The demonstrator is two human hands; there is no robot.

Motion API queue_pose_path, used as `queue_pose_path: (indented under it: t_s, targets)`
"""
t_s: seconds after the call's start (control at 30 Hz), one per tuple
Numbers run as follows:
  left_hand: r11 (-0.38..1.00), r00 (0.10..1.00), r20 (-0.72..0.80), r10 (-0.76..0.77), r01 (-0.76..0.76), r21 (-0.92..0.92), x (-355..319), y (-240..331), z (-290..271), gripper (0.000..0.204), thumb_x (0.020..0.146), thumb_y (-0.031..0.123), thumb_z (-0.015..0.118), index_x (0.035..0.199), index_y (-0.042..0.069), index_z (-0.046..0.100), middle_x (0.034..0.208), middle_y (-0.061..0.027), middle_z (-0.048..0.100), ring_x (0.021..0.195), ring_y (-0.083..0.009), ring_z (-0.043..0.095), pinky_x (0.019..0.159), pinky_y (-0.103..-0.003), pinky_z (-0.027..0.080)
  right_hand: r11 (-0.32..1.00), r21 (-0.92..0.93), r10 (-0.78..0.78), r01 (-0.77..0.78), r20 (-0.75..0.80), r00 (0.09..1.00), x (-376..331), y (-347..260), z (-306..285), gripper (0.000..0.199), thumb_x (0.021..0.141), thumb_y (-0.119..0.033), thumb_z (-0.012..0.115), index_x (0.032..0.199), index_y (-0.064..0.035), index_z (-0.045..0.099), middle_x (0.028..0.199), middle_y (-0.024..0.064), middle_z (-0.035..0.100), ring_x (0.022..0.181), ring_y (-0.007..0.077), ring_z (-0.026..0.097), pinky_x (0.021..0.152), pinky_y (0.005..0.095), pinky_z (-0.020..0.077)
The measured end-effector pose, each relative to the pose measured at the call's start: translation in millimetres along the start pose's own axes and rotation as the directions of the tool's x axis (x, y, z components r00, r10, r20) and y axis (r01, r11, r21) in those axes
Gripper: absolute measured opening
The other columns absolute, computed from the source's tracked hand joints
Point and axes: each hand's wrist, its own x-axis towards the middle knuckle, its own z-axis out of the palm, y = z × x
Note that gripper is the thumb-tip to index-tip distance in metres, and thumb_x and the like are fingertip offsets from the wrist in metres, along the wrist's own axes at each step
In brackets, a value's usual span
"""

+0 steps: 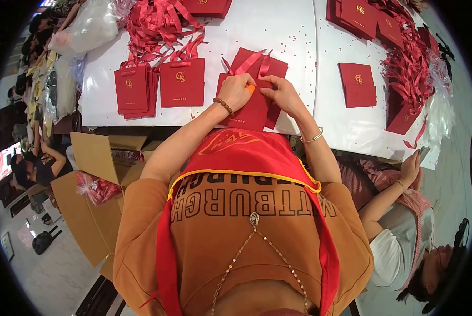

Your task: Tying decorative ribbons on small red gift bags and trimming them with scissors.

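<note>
A small red paper gift bag [247, 115] lies at the table's near edge, in front of my chest. My left hand [237, 91] is closed on its upper part, with something small and orange [251, 88] at the thumb. From the right, my right hand [282, 95] pinches at the bag's top edge, close to the left fingers. Red ribbon loops [249, 63] stick up beyond the hands. Another red bag [279, 68] lies partly underneath, askew. What exactly the fingertips grip is partly hidden.
Stacked red bags [133, 92] and another bag [182, 84] stand left, below a heap of red ribbons [159, 31]. More bags [358, 87] and ribbons [412, 73] lie right. An open cardboard box [86, 210] is at lower left; a seated person's arm [383, 203] rests at right.
</note>
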Motion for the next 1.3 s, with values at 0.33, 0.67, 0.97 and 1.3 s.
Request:
queue_pose_path:
  t_s: [0.33, 0.67, 0.97, 1.3]
  targets:
    - [0.985, 0.993, 0.082, 0.085, -0.096, 0.144, 5.9, 4.6, -6.2, 0.013, 0.077, 0.011, 0.054, 0.081, 0.002, 0.062, 0.073, -0.0172, 0.063, 0.071, -0.0331, 0.061, 0.064, -0.04, 0.047, 0.998, 0.055, -0.042, 0.043, -0.012, 0.999, -0.7, 9.3, 3.6, 0.032, 0.08, -0.01, 0.061, 0.111, -0.0017, 0.057, 0.088, 0.0073, 0.062, 0.077, 0.0112, 0.055, 0.071, 0.0251, 0.0449]
    - [0.988, 0.988, -0.017, 0.154, -0.154, -0.01, -1.3, 6.6, -1.1, 0.023, 0.076, 0.003, 0.055, 0.098, 0.003, 0.058, 0.069, -0.0149, 0.061, 0.064, -0.0282, 0.061, 0.059, -0.036, 0.047, 0.994, 0.083, -0.068, 0.068, -0.01, 0.998, -3.8, 5.3, 1.2, 0.026, 0.081, -0.01, 0.06, 0.106, -0.0032, 0.058, 0.077, 0.0039, 0.058, 0.07, 0.0087, 0.051, 0.065, 0.0239, 0.0436]
    - [0.901, 0.947, 0.269, -0.177, 0.265, -0.343, 9.1, 2.0, -5.1, 0.023, 0.077, 0.001, 0.057, 0.1, 0.002, 0.06, 0.066, -0.0047, 0.062, 0.059, -0.0089, 0.057, 0.054, -0.023, 0.044, 0.982, -0.127, -0.147, 0.137, -0.075, 0.986, -6.8, 2.6, 3.4, 0.026, 0.079, -0.012, 0.062, 0.104, -0.0061, 0.059, 0.067, 0.0054, 0.052, 0.059, 0.012, 0.045, 0.058, 0.0258, 0.0408]
    - [0.866, 0.981, 0.081, -0.177, 0.194, -0.461, -3.5, 7.0, 6.8, 0.019, 0.076, 0.002, 0.058, 0.095, 0.003, 0.058, 0.066, -0.0078, 0.062, 0.06, -0.0119, 0.059, 0.055, -0.025, 0.045, 0.961, -0.243, -0.159, 0.132, -0.093, 0.983, -13.7, -6.7, 3.0, 0.024, 0.078, -0.013, 0.063, 0.099, -0.0031, 0.059, 0.071, 0.0134, 0.059, 0.06, 0.0196, 0.054, 0.058, 0.0299, 0.0433]
